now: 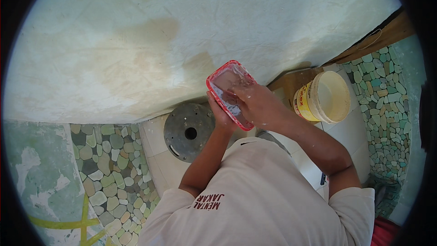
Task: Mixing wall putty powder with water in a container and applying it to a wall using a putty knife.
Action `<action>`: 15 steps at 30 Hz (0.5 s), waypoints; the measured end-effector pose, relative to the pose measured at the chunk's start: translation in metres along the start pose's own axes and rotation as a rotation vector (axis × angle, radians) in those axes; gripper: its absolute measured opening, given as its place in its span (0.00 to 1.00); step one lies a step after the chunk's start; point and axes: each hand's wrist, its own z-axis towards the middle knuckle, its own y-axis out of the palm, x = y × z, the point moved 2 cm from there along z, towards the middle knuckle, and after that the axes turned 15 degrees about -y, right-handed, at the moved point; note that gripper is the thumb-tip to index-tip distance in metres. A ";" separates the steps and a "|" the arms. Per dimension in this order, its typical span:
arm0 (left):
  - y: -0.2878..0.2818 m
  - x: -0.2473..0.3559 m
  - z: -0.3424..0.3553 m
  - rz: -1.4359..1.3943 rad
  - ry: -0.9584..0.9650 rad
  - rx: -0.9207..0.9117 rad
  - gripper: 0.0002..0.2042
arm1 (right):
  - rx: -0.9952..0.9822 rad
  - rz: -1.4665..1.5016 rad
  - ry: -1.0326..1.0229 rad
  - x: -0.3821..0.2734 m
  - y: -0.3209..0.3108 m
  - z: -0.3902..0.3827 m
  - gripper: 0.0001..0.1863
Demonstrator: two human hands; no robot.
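Note:
A shallow rectangular plastic tub with a red rim [212,78] is held in front of my chest, tilted. My left hand [221,113] grips it from beneath along its left side, the thumb up by the rim. Inside lies white paste [233,109], smeared along the walls and the near part. My right hand [265,105] reaches into the tub from the right. Its fingers are bent and close together at the paste, with white specks on the skin. Whether they hold something small is hidden.
A pale plastered wall [136,64] with damp tan patches rises ahead. Below the tub stands a round grey disc with a central hole [175,130]. An open yellow and white bucket [309,98] is on the tiles at right. Pebble mosaic [114,164] borders both sides.

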 end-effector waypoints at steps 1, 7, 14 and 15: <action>-0.002 0.000 -0.001 0.001 -0.012 0.000 0.37 | 0.013 0.056 0.011 0.002 -0.004 -0.003 0.15; 0.000 -0.004 0.005 -0.135 -0.059 -0.259 0.36 | 0.227 0.091 0.074 -0.007 -0.023 -0.021 0.15; 0.001 -0.011 0.008 -0.081 -0.018 -0.249 0.36 | 0.221 0.028 0.057 -0.009 0.002 -0.028 0.14; 0.002 -0.012 0.008 -0.056 -0.019 -0.262 0.32 | 0.222 0.027 0.060 -0.007 0.001 -0.031 0.14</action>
